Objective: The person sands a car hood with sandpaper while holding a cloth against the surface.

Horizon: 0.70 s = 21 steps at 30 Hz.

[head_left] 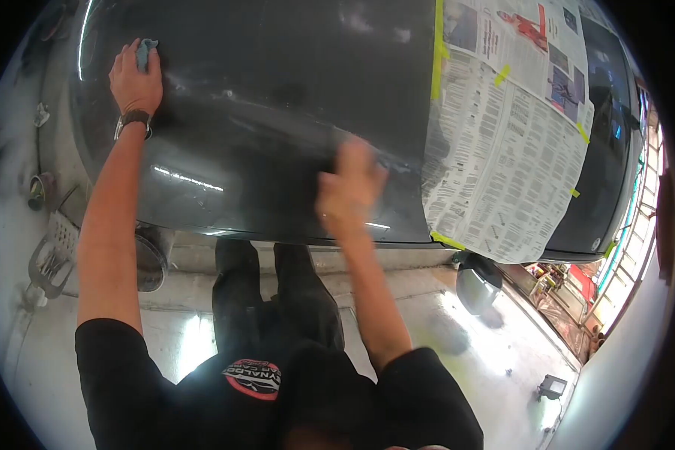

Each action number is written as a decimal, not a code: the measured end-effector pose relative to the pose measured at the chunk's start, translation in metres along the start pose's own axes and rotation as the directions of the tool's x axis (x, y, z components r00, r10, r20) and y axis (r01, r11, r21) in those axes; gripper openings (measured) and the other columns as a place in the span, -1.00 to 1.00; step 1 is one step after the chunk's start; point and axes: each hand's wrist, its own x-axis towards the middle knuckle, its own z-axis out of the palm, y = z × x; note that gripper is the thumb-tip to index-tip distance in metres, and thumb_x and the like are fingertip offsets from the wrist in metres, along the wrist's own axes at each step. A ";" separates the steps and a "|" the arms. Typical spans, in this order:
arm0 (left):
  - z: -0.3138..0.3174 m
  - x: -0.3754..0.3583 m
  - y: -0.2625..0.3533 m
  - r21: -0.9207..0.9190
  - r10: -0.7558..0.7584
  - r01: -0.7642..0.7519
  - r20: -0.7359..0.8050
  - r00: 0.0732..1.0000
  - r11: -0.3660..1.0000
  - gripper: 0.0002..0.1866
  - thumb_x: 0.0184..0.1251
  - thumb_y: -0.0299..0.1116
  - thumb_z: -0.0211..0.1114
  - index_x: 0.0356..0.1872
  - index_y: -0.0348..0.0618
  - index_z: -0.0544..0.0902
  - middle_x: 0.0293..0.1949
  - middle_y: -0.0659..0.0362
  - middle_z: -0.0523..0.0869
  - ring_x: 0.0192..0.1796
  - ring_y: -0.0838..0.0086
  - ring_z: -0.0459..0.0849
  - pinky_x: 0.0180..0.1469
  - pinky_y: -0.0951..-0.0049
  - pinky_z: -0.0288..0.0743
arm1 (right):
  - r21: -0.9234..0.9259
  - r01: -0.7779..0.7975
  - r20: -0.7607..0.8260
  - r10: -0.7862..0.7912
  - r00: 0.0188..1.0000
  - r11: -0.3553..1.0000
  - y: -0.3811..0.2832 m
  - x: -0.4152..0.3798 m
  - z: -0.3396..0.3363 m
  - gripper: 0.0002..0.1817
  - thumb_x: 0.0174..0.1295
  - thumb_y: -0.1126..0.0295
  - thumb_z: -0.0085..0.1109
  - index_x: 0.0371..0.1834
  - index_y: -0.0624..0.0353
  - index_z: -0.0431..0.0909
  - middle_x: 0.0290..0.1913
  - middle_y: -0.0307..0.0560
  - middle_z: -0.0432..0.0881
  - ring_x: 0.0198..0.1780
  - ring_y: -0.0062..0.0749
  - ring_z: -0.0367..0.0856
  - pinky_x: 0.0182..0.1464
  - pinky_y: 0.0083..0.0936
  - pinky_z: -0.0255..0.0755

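Dark car panel (277, 135) across the top. At ten o'clock, left hand (135, 79) pressed flat, fingers closed over a blue cloth (147, 51). Near centre, right hand (349, 187) blurred on panel; grip unclear. Taped newspaper (510, 135) at two o'clock.

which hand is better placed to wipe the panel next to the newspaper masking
Right, probably. The right hand lies on the dark panel just beside the taped newspaper. But the blue cloth sits under the left hand, at the panel's far end.
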 end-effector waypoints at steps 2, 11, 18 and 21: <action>-0.002 -0.001 -0.001 -0.016 -0.008 0.008 0.003 1.000 1.000 -0.53 0.55 -0.05 0.37 0.33 -0.07 0.72 0.34 -0.12 0.73 0.42 -0.08 0.64 0.45 -0.05 0.49 | -0.005 -0.169 -0.106 0.168 0.980 0.986 0.042 -0.025 -0.006 -0.26 0.52 0.15 0.17 0.63 0.41 0.31 0.67 0.39 0.28 0.69 0.36 0.20 0.62 0.42 0.01; 0.000 -0.004 -0.006 0.023 0.022 -0.022 0.023 0.999 0.999 -0.51 0.58 -0.05 0.34 0.36 -0.10 0.70 0.35 -0.11 0.73 0.42 -0.07 0.64 0.48 -0.06 0.46 | 0.043 0.063 0.042 -0.065 0.997 0.997 -0.025 0.011 0.015 -0.18 0.51 0.06 0.22 0.63 0.47 0.28 0.72 0.43 0.18 0.74 0.42 0.10 0.65 0.44 -0.03; -0.002 0.000 -0.001 0.011 0.004 -0.004 0.035 0.999 1.000 -0.52 0.58 -0.05 0.34 0.34 -0.11 0.71 0.33 -0.09 0.74 0.39 -0.06 0.65 0.48 -0.04 0.46 | -0.035 -0.207 -0.124 0.202 0.972 0.978 0.014 -0.011 0.013 -0.22 0.64 0.11 0.04 0.67 0.55 0.18 0.73 0.54 0.11 0.76 0.48 0.03 0.70 0.37 -0.08; 0.004 -0.001 -0.007 0.017 0.025 -0.025 -0.004 1.000 1.000 -0.52 0.58 -0.05 0.34 0.33 -0.11 0.71 0.32 -0.08 0.74 0.38 -0.08 0.66 0.46 -0.05 0.46 | 0.132 0.090 -0.022 -0.088 0.996 0.987 -0.038 0.018 0.030 -0.18 0.56 0.13 0.18 0.67 0.52 0.19 0.74 0.47 0.13 0.77 0.39 0.05 0.70 0.34 -0.05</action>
